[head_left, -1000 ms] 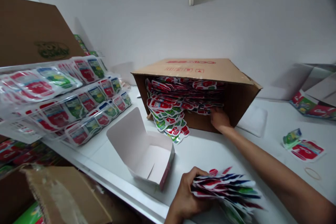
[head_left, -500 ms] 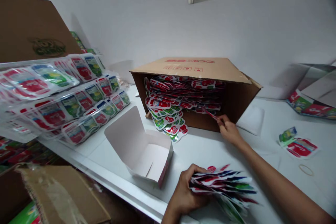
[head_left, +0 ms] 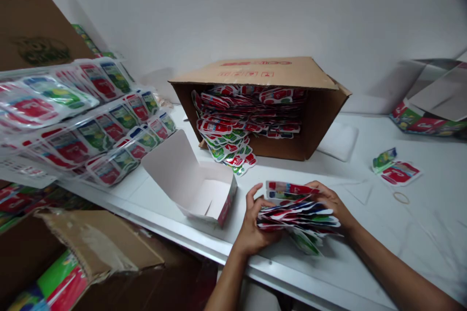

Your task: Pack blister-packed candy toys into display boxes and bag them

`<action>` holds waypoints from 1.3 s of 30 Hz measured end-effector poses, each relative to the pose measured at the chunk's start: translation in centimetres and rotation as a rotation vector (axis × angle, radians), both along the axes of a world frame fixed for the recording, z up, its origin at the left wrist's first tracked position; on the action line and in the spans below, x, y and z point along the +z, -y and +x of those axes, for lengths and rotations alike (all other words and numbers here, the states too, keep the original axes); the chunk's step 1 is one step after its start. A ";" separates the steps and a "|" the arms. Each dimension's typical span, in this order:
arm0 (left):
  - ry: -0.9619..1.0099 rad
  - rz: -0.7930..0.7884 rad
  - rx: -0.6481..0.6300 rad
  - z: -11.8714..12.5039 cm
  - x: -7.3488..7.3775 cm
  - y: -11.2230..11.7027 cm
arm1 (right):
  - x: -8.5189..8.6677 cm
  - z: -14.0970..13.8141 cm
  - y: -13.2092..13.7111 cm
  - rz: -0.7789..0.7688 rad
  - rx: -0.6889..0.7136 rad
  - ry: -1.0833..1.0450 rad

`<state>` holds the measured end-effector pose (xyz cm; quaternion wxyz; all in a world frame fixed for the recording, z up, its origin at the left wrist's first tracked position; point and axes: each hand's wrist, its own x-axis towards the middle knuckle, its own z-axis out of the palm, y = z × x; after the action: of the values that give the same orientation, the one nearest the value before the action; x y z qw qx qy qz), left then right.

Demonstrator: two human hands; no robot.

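Note:
My left hand [head_left: 260, 223] grips a thick fanned stack of flat printed packets [head_left: 299, 216], red, green and blue with white edges, above the front of the table. At the stack's far side, my right hand [head_left: 330, 199] is closed on a red-printed packet [head_left: 290, 187] laid against the others. Behind them a cardboard carton [head_left: 277, 72] lies on its side, its mouth facing me. Packets [head_left: 251, 112] fill its left part and spill onto the table in a heap [head_left: 233, 153]. To the left of my hands stands an open white-lined box [head_left: 209, 189] with its lid raised.
Clear plastic trays of packets [head_left: 91, 136] are stacked at left. An open carton [head_left: 105, 238] stands below the table's front edge. On the right lie loose packets [head_left: 400, 173], a rubber band [head_left: 401, 198], a folded white sheet [head_left: 339, 141] and a printed box [head_left: 430, 119].
My right hand has drawn back from the carton with a packet and come to the stack in my left hand. The view has shifted slightly.

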<state>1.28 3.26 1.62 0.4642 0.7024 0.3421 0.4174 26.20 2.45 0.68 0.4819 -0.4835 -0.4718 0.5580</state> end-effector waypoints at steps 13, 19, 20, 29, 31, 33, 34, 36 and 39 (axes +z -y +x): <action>0.087 -0.110 -0.046 0.4 -0.5 0.2 | 14.1 -3.1 -5.5 0.479 0.786 1.119; 0.087 -0.139 -0.059 0.3 -0.5 0.1 | 9.2 -2.7 -5.4 0.218 0.637 0.396; 0.034 -0.085 -0.057 0.3 -0.3 0.0 | 7.5 -2.1 -4.6 0.155 0.476 0.199; 0.084 -0.156 -0.053 1.3 0.5 0.1 | 0.1 -5.4 -0.4 -0.206 -0.497 -0.676; 0.123 -0.166 -0.006 1.4 0.5 0.1 | 0.8 -6.4 -1.2 -0.198 -0.477 -0.648; 0.155 -0.179 0.043 1.4 0.3 0.1 | 1.3 -6.1 -1.0 -0.169 -0.290 -0.592; 0.170 -0.188 0.057 1.3 0.2 0.0 | 1.4 -5.6 -0.4 -0.137 -0.169 -0.554; 0.184 -0.213 0.057 1.2 -0.1 -0.1 | 0.9 -4.2 1.4 -0.037 0.044 -0.429; 0.204 -0.251 0.033 1.0 -0.4 -0.1 | -0.5 -2.3 3.8 0.122 0.163 -0.049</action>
<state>2.27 3.38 1.22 0.5737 0.5869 0.3543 0.4482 23.88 -1.39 0.21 0.4749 -0.3994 -0.5308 0.5772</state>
